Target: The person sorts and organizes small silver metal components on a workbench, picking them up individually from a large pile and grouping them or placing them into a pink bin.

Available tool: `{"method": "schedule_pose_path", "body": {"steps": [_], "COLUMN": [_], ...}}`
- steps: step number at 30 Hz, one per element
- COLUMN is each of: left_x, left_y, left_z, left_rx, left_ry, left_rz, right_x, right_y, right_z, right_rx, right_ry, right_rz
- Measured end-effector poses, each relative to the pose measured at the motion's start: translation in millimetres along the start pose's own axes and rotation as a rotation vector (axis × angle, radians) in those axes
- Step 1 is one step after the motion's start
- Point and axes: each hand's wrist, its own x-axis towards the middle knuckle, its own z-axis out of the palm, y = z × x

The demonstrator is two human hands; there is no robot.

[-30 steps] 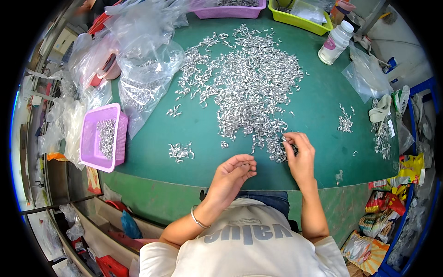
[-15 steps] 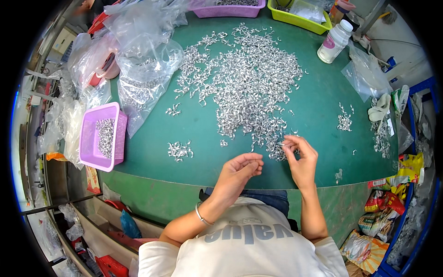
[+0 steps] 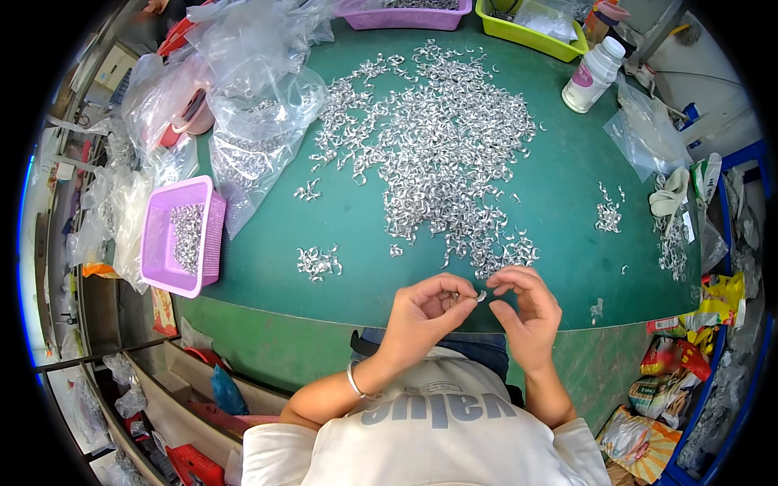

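Note:
Between the thumb and forefinger of my left hand (image 3: 425, 314) is a small curved silvery metal piece (image 3: 481, 296). More pieces may be in its curled fingers, but I cannot make them out. Close by on the right, my right hand (image 3: 528, 314) has its thumb and fingers apart, with nothing visible between them. Both hands are above the near edge of the green table (image 3: 267, 219). Just beyond them spreads a large heap of like curved metal pieces (image 3: 454, 146). A small cluster of pieces (image 3: 318, 263) lies to the left of my hands.
At the left edge stands a purple basket (image 3: 212, 235) partly filled with metal pieces. Clear plastic bags (image 3: 263, 146) lie behind it. A white bottle (image 3: 593, 74) and a yellow-green tray (image 3: 531, 40) stand far right. Another small cluster (image 3: 608, 212) lies right.
My right hand has drawn back from the heap's near edge toward my left hand, and its fingers have parted. A metal piece now shows at my left fingertips.

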Motion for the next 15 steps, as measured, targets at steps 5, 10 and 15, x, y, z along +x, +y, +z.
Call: {"method": "schedule_pose_path", "body": {"steps": [5, 10, 15], "left_x": [-3.4, -6.9, -8.5], "left_y": [2.7, 6.7, 6.6], "left_z": [-0.1, 4.2, 0.0], "left_rx": [0.047, -0.024, 0.071], "left_ry": [-0.094, -0.047, -0.098], "left_rz": [0.108, 0.08, 0.122], "right_x": [-4.2, -4.4, -5.5], "right_y": [-2.8, -9.4, -14.8], "right_z": [0.2, 0.8, 5.1], "right_rx": [0.227, 0.232, 0.044], "right_ry": [-0.09, -0.093, -0.024], "right_rz": [0.162, 0.096, -0.038]}}
